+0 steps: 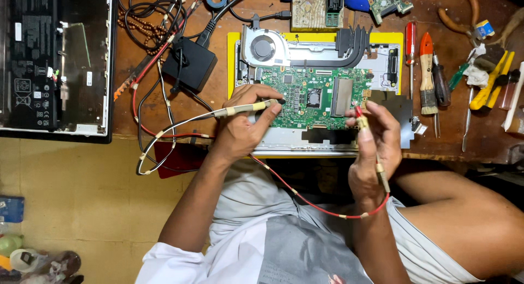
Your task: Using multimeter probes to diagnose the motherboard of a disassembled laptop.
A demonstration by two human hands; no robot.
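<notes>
A green laptop motherboard (311,93) with a silver fan (263,48) and dark heat pipe lies on a yellow mat (233,60) on the wooden bench. My left hand (245,128) holds a black test probe (256,106), its tip touching the board's left edge. My right hand (374,147) grips a red test probe (361,120) upright, its tip at the board's right edge beside the memory slot. A red lead (311,202) loops from it across my lap.
An opened laptop base (54,60) lies at far left. A black power adapter (190,63) and tangled cables sit left of the mat. Screwdrivers (410,43), a brush (427,76), pliers (464,16) and other tools lie to the right.
</notes>
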